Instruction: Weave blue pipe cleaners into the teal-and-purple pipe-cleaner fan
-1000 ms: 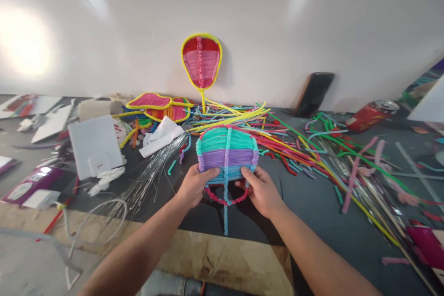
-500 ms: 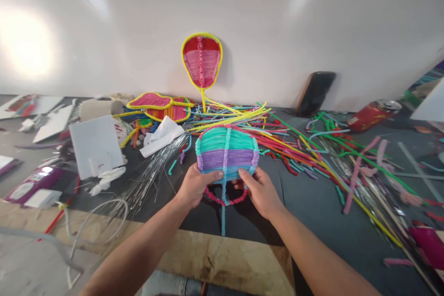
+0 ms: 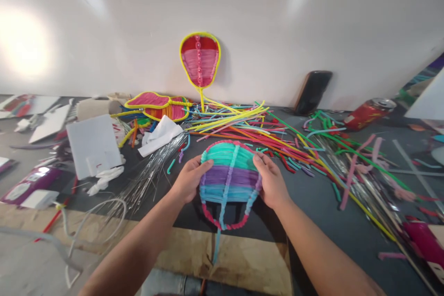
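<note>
I have both hands on a woven fan made of fuzzy craft wire, banded teal at the top, purple in the middle and light blue below, with a pink-red rim and a pale blue spine running down into a loose tail. It sits low over the near edge of the dark mat, its open lower loop reaching the plywood board underneath. My left hand grips the fan's left edge, fingers curled around it with the thumb lying on the front face. My right hand does the same on the right edge, fingers closed on the rim, thumb on top. Just beyond the fan lies a big tangle of loose coloured wire stems spreading off to the right. A bundle of silver wire lies just left of my left hand. Further back a red and pink fan with a yellow rim leans upright against the white wall, and another yellow-rimmed piece lies flat near it. A dark phone leans on the wall to the right, with a red can on its side beyond it.
</note>
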Available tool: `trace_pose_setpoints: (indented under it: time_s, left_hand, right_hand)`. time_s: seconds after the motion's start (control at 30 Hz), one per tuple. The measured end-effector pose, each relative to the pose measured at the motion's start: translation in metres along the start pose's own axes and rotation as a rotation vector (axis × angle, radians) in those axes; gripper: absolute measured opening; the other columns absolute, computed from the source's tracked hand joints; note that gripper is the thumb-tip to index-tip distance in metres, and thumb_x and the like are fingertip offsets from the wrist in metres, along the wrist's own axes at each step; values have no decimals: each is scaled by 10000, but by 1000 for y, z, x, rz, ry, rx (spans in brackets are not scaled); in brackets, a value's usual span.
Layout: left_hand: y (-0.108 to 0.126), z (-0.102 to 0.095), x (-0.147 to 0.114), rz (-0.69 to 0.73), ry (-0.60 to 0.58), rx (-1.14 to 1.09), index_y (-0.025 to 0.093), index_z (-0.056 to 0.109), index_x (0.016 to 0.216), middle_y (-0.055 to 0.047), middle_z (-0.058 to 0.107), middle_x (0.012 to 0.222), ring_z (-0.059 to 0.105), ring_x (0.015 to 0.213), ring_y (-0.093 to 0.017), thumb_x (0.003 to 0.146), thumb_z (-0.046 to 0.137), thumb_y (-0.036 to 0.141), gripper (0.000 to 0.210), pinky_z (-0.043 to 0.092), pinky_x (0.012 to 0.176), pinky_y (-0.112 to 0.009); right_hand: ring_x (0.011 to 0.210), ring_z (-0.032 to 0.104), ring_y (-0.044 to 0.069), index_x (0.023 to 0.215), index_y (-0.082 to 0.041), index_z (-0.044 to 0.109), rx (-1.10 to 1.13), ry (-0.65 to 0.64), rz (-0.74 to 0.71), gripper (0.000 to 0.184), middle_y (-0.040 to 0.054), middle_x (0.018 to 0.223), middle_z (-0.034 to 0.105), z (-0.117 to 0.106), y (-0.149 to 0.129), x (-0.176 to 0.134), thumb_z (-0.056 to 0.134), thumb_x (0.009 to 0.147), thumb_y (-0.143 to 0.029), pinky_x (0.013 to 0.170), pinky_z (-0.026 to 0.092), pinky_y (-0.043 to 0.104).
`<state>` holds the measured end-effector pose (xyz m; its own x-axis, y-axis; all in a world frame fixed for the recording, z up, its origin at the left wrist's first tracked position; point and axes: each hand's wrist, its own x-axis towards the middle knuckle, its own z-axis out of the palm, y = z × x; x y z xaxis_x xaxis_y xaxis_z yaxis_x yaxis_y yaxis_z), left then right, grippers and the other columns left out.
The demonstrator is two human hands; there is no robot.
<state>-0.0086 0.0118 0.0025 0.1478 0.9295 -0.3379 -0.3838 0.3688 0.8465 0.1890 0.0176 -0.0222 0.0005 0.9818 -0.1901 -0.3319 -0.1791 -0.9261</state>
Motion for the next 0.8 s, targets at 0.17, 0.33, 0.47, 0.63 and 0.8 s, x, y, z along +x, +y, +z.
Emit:
trace_pose_setpoints:
  time_s: [0.17,0.33,0.47,0.63,0.8]
  left_hand:
    - [-2,3,-3,-22,-87,96,134,700,942,-73,726,784,656,658,-178,712,719,389,344,508,660,-275]
    - [-8,2,-3,17,-39,272,144,704,932,-53,711,744,625,631,-171,725,691,430,353,483,620,-263]
    - [-15,3,-5,89,-59,406,161,700,958,-41,702,782,619,696,-183,766,643,431,336,473,652,-260]
    - [-17,4,-4,166,-9,472,159,708,857,-13,669,704,577,639,-154,773,639,408,272,433,605,-223]
    - [-13,4,-5,53,-63,260,164,682,981,-40,695,767,615,662,-163,778,638,439,345,475,637,-247]
  right_hand:
    - [713,578,173,806,-207,653,-358,7,-138,276,-13,720,641,-12,-1,7,610,779,-479,669,449,281]
    - [963,627,227,1070,-253,663,-629,-87,-335,301,40,1049,694,-9,-1,1,581,813,-387,889,456,365]
    - [982,639,217,1002,-286,697,-680,-142,-391,222,23,1043,708,-6,0,-1,546,846,-331,901,467,362]
    - [849,664,217,910,-281,717,-668,-135,-347,178,16,928,730,-5,4,0,562,830,-316,804,504,363]
    - [855,652,212,898,-251,710,-602,-74,-281,184,22,928,727,-7,-2,2,573,820,-345,796,490,341]
